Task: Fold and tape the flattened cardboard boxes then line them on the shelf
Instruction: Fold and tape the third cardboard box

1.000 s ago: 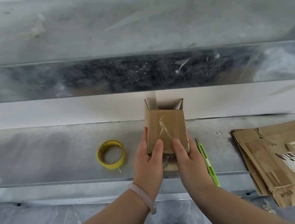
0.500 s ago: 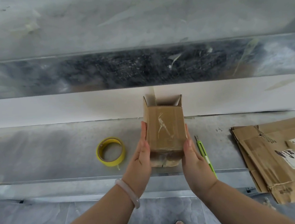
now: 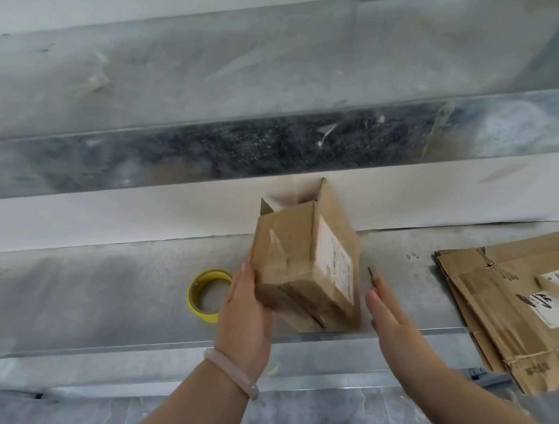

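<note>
Folded box [image 3: 305,267], tilted at the shelf's [image 3: 93,295] front edge, apparently being checked before taping. Left hand [image 3: 243,313] presses its 9 o'clock side with straight fingers; right hand [image 3: 386,310], fingers extended, is just clear at 3 o'clock. The next move probably calls for the tape roll [image 3: 207,296] at 9 o'clock.

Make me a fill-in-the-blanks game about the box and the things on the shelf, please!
1. The roll of tape on the grey metal shelf is ____ in colour.
2. The pile of flattened brown cardboard boxes lies to the ____ of the small brown cardboard box.
3. The left hand, touching the small box, wears a pale ____ on its wrist.
4. The right hand is open and holds ____.

Missing words: yellow; right; bracelet; nothing.
</note>
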Motion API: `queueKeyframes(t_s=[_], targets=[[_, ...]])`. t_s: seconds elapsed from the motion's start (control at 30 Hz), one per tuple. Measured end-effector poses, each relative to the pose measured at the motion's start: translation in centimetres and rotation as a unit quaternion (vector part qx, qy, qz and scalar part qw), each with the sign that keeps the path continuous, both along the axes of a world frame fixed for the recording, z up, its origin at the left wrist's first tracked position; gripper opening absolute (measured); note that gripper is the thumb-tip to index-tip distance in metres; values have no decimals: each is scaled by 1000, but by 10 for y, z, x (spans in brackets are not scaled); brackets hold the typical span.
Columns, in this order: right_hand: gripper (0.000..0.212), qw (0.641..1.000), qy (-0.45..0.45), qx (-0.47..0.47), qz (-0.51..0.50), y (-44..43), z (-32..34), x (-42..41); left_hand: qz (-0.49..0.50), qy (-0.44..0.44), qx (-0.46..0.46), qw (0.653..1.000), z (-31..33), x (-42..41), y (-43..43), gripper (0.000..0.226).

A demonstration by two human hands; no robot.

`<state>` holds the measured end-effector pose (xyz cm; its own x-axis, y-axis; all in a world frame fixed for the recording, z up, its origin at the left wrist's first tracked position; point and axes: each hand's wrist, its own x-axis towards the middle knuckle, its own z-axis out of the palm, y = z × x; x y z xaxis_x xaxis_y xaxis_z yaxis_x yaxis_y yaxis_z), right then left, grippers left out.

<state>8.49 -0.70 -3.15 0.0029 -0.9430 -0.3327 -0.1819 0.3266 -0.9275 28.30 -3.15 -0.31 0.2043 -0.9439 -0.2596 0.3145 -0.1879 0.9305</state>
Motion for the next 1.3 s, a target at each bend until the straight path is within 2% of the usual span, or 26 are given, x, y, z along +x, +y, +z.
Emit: queueKeyframes(t_s=[0.03, 0.07, 0.1, 0.13, 0.17, 0.2, 0.23, 0.3, 0.33, 0.37, 0.43, 0.53, 0.63, 0.7, 0.77, 0.87, 0.9, 0.93, 1.0, 1.03, 1.07, 1.13, 1.23, 1.3], targets=[[70, 1000, 2, 18, 9, 2, 9, 3, 3, 24, 7, 1000, -2, 3, 0, 26], [69, 1000, -6, -9, 19, 6, 9, 1, 2, 84, 22, 996, -2, 4, 1, 27], [60, 999, -37, -25, 3, 9, 9, 0, 8, 170, 48, 984, 0, 4, 3, 32], [49, 999, -19, -45, -7, 13, 14, 2, 13, 226, 68, 972, -1, 3, 3, 35], [44, 998, -43, -54, -11, 14, 23, 3, 11, 232, 82, 969, -7, 4, 3, 34], [48, 997, -36, -67, -14, 14, 26, 0, 3, 193, 106, 976, -14, 5, 1, 29], [63, 995, -22, -96, -15, 14, 28, -1, 1, 126, 132, 983, -21, 5, 0, 24], [104, 990, 51, -133, 0, 10, 27, -4, 27, 18, 181, 983, -33, 3, -2, 24], [115, 983, 105, -149, 10, 7, 27, -4, 43, 7, 197, 979, -34, 1, -3, 28], [118, 967, 174, -185, 14, 6, 28, -3, 54, 20, 220, 974, -35, 1, -4, 31], [106, 914, 280, -292, 9, 1, 27, -3, 52, 74, 258, 962, -35, -1, -4, 27], [68, 838, 337, -429, 6, -8, 25, -4, -31, 138, 271, 952, -33, 2, 5, 22], [52, 798, 375, -469, 46, -22, 21, -2, -77, 128, 274, 950, -40, 16, 12, 26], [50, 786, 390, -475, 74, -27, 18, 2, -80, 70, 278, 955, -42, 28, 13, 23], [50, 769, 409, -482, 96, -29, 16, 7, -106, -32, 268, 957, -39, 45, 15, 20], [59, 750, 455, -464, 125, -26, 19, 18, -110, -246, 139, 953, -32, 75, 19, 15], [63, 752, 463, -450, 133, -25, 21, 22, -86, -346, 79, 931, -34, 86, 17, 16], [67, 756, 465, -440, 138, -24, 22, 26, -64, -454, 23, 889, -37, 97, 16, 18], [70, 765, 455, -428, 157, -22, 23, 32, -65, -624, -46, 777, -50, 118, 9, 34], [69, 766, 450, -427, 166, -21, 24, 34, -95, -676, -60, 729, -59, 127, 6, 40], [66, 765, 447, -430, 175, -21, 24, 36, -126, -712, -64, 687, -67, 134, 3, 40], [62, 758, 445, -432, 200, -21, 25, 39, -166, -749, -65, 638, -72, 142, 0, 35], [59, 751, 447, -431, 226, -24, 29, 42, -157, -754, -102, 630, -66, 146, 3, 11], [53, 759, 446, -418, 224, -25, 34, 44, -140, -734, -121, 654, -56, 147, 6, 20]])
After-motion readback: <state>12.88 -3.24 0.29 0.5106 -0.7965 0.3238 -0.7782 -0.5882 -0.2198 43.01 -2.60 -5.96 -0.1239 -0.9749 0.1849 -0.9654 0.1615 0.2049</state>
